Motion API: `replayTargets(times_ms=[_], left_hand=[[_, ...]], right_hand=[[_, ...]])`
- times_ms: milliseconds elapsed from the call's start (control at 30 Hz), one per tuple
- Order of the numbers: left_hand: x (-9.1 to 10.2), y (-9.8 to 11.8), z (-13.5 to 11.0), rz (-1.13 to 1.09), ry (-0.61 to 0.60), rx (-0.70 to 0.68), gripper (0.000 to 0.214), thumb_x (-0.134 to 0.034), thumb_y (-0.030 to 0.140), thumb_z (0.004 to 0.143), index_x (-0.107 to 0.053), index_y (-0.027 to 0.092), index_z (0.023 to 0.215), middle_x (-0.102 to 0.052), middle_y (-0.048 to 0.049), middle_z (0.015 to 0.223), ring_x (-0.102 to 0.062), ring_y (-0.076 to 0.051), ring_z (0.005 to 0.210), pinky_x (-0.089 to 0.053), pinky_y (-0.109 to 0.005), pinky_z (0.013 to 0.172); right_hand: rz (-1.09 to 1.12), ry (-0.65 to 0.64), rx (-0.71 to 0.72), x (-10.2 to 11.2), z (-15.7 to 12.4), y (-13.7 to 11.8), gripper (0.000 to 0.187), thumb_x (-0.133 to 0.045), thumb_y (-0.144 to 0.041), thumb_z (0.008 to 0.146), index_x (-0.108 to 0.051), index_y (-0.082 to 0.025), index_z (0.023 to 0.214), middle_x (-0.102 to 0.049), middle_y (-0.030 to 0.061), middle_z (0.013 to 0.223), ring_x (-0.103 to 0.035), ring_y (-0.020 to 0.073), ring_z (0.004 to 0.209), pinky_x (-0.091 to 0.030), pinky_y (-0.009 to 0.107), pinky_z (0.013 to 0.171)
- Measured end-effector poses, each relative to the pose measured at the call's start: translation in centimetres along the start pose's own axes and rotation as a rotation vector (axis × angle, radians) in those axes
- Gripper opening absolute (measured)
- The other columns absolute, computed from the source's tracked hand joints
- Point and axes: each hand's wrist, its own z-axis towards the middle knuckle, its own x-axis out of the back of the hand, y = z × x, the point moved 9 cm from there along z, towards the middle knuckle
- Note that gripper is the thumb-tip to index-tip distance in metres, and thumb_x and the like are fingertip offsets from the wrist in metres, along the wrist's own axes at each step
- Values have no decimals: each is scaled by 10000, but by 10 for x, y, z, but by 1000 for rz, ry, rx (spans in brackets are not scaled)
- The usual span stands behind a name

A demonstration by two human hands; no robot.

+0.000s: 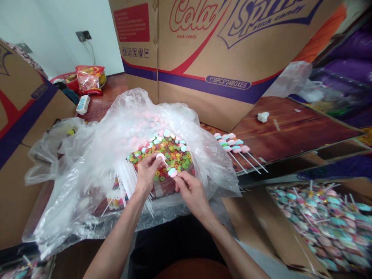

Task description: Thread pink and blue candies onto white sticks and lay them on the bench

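Note:
My left hand [147, 170] pinches a pale pink marshmallow [161, 157] between thumb and finger. My right hand [188, 190] is closed at the lower end of a white candy stick [166, 164] that carries a pink and blue marshmallow [173, 172]. The stick's tip lies close to the pink marshmallow; whether it has entered it I cannot tell. Beneath both hands spreads a heap of ring-shaped gummies [177, 158] in several colours, with more marshmallows [167, 133] along its far side. A bundle of white sticks [126, 178] lies beside my left wrist.
Crumpled clear plastic sheeting [95, 155] surrounds the gummies. Several filled candy sticks [231, 143] lie on the table [302, 131] to the right. A big cardboard box [192, 58] stands behind. An open carton [276, 232] of wrapped candy sticks [328, 221] sits lower right.

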Motion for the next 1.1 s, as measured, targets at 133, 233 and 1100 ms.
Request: replayTargets(times_ms=[133, 233, 1100], left_hand=[[5, -9, -8, -75, 32, 73, 382, -837, 400, 673, -784, 180, 981, -764, -31, 915, -635, -131, 806, -476, -258, 805], [4, -9, -12, -87, 5, 76, 403, -842, 404, 673, -786, 184, 1006, -772, -39, 949, -644, -149, 857, -473, -274, 846], [-1, 27, -43, 539, 99, -371, 254, -554, 266, 942, -754, 257, 1098, -690, -67, 1041, -652, -193, 965, -513, -307, 881]], right_hand=[[0, -4, 11, -2, 0, -2, 316, -498, -353, 969, -530, -205, 692, -506, -38, 581, -466, 121, 548, -342, 252, 568], [-11, -4, 22, -3, 0, -5, 318, -496, -344, 970, -523, -205, 685, -500, -39, 582, -461, 119, 550, -338, 250, 570], [145, 26, -84, -22, 5, -4, 310, -488, -391, 904, -500, -220, 646, -504, -28, 503, -455, 120, 453, -350, 243, 471]])
